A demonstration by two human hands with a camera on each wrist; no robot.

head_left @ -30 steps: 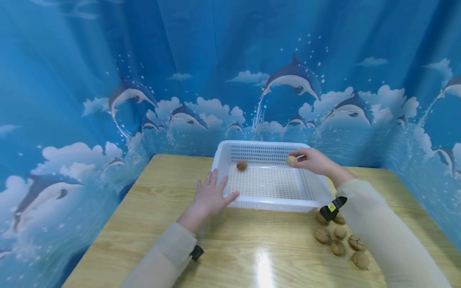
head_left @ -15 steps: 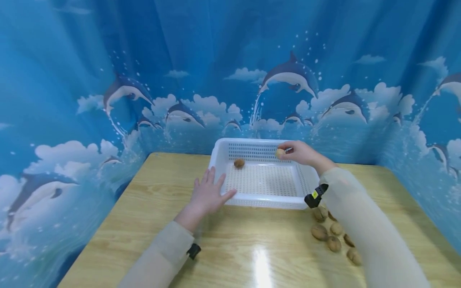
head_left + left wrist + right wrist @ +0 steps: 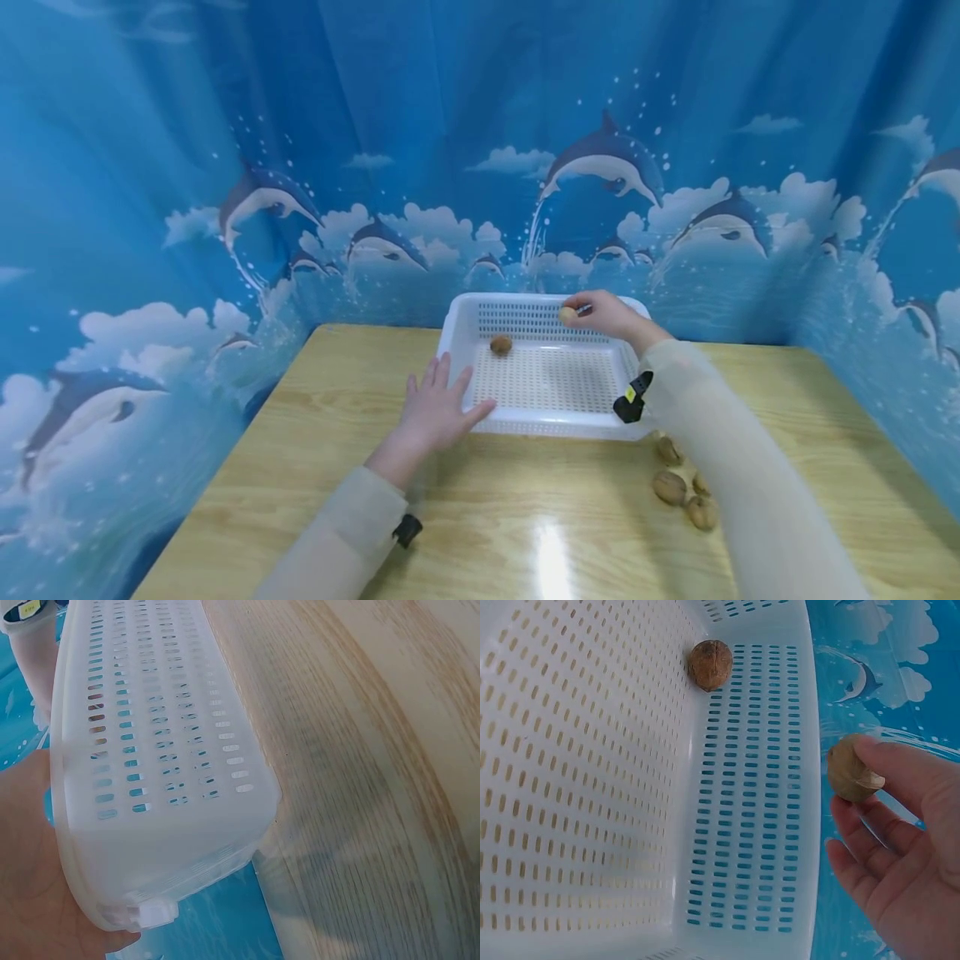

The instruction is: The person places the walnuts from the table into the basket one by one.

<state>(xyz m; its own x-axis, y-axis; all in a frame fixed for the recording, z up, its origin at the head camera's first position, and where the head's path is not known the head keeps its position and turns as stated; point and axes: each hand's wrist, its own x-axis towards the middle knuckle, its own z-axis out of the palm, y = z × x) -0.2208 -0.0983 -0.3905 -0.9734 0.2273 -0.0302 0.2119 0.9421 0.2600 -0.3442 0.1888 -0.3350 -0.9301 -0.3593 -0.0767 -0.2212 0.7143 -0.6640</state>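
Walnuts (image 3: 669, 488) remain outside the white basket (image 3: 555, 420); one nut (image 3: 501, 345) is inside, the right hand (image 3: 609, 317) pinches another nut (image 3: 567, 315), the left hand (image 3: 435, 412) lies spread at the rim.

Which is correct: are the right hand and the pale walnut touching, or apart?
Touching: the right wrist view shows the right hand pinching the pale walnut between thumb and fingers.

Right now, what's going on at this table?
A person is handling walnuts by hand. The right hand pinches one walnut up by the far side of a white basket; it isn't released yet. The left hand, fingers spread, rests at the basket's near left corner. One walnut lies inside the basket. More walnuts sit on the table off its near right corner, some partly behind the right sleeve.
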